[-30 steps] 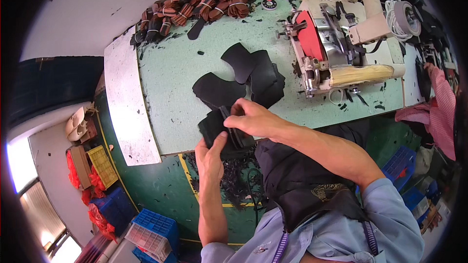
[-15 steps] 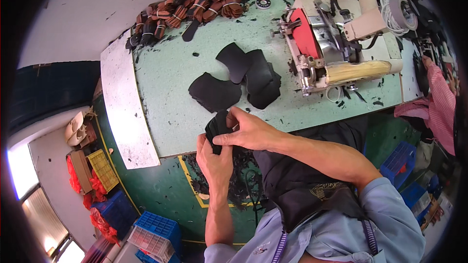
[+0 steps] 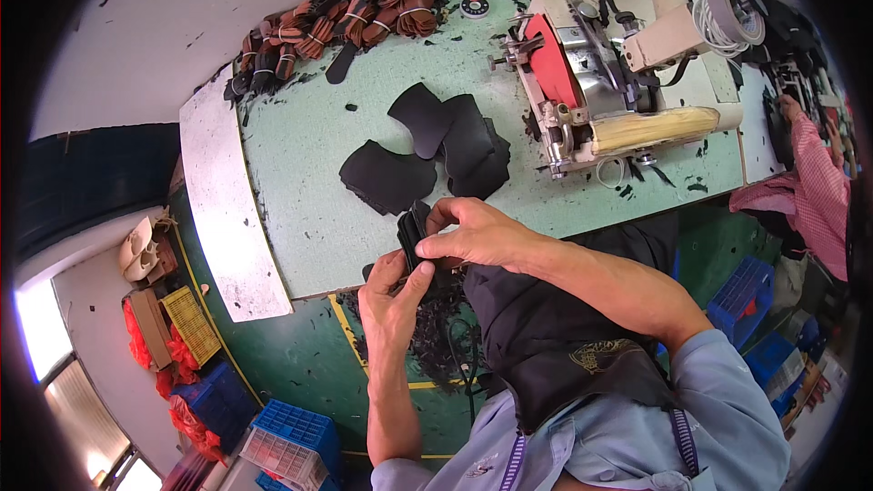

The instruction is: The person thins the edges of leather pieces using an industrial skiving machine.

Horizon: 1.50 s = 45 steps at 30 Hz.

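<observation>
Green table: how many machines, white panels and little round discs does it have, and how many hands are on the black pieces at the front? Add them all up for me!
Cream machine: 1
White panel: 1
Round discs: 2
Hands, left and right: 2
Total: 6
The black pieces overlap too much to count.

A workshop: beyond and to the right of the right hand [image 3: 468,235], a cream-painted metal machine with a red plate [image 3: 659,44] stands on a pale green desk [image 3: 296,173] strewn with small black scraps [image 3: 351,107]. Far ahead and left of the hand lie tied bundles of flat brown and black leather-like pieces [image 3: 355,21]. Nearer the body than the hand, dark shavings [image 3: 436,327] heap on a green floor marked with yellow lines [image 3: 296,355].
</observation>
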Tool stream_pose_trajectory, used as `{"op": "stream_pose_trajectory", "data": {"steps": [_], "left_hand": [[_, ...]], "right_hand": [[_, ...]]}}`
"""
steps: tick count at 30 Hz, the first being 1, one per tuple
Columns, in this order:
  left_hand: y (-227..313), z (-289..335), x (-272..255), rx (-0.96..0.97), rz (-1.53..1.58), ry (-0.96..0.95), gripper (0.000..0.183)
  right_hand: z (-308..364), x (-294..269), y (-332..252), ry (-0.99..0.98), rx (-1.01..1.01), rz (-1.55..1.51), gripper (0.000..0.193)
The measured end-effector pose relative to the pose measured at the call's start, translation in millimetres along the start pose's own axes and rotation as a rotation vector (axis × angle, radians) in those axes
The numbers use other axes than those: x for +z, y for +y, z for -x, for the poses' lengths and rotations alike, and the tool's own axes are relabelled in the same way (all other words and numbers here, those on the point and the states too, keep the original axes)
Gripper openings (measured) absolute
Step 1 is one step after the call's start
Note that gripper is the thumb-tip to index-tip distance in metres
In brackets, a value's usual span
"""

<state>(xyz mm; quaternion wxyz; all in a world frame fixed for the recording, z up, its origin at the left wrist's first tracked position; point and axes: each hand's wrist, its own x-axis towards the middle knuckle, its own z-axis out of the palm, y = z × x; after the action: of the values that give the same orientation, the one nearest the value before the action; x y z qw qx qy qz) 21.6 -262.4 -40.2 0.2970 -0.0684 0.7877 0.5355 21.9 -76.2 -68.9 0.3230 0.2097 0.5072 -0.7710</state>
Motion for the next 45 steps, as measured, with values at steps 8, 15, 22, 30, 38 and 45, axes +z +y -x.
{"op": "stream_pose_trajectory", "data": {"steps": [8, 15, 22, 30, 38, 45], "left_hand": [[8.8, 2.4, 1.9, 0.02, -0.1, 0.016, 0.034], [4.4, 2.3, 7.9, 0.104, -0.234, 0.026, 0.032], [-10.9, 5.3, 16.0, 0.138, -0.194, 0.186, 0.019], [-32.3, -19.0, 21.3, 0.18, 0.308, 0.47, 0.022], [-18.5, -83.2, -4.4, 0.225, 0.449, 0.375, 0.02], [-18.9, -128.9, 7.6, 0.459, -0.795, 0.761, 0.049]], "right_hand": [[-0.8, 0.1, 6.0, 0.009, -0.024, -0.047, 0.023], [-0.8, 4.7, 8.0, 0.109, -0.037, 0.113, 0.022], [-7.6, 15.7, 17.7, 0.264, -0.251, 0.593, 0.053], [-4.3, 13.4, 25.6, 0.483, -0.697, 0.522, 0.029], [-12.7, -71.0, -15.2, 0.729, -0.315, 0.328, 0.046], [-27.6, -63.7, -17.8, 0.76, -0.109, 0.971, 0.059]]}}
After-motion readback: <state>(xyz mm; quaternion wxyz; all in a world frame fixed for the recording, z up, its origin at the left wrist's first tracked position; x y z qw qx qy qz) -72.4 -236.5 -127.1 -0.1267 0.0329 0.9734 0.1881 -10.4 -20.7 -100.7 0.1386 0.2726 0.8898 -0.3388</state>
